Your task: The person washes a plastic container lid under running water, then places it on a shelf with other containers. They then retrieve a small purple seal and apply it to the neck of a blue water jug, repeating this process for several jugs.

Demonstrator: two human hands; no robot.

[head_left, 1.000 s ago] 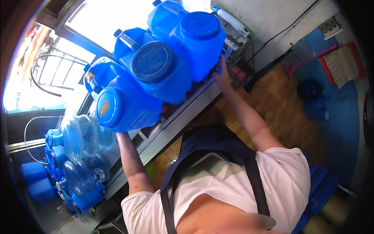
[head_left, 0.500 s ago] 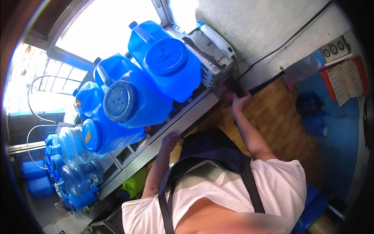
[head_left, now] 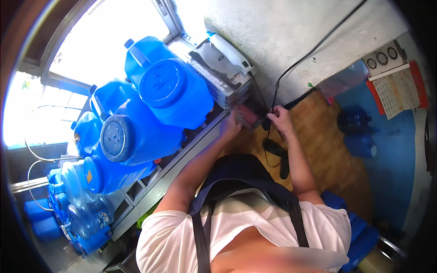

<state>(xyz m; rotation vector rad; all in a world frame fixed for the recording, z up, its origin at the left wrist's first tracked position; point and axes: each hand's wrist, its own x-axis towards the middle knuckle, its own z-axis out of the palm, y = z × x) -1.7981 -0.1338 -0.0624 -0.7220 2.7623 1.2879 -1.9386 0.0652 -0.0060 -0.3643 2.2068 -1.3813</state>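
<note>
At 2 o'clock, black cord (head_left: 276,86) | right hand (head_left: 282,119): pinching it | left hand (head_left: 231,127): beside blurred red object (head_left: 248,116), grip can't tell | 10 o'clock: three blue lidded jugs (head_left: 145,132) on metal-edged worktop (head_left: 173,170)

This place is looking like a small water-refilling shop. Big blue water jugs (head_left: 148,134) are standing on a metal counter (head_left: 150,193) by a bright window (head_left: 109,41), and clear round water bottles (head_left: 82,217) are sitting together on the left.
</note>
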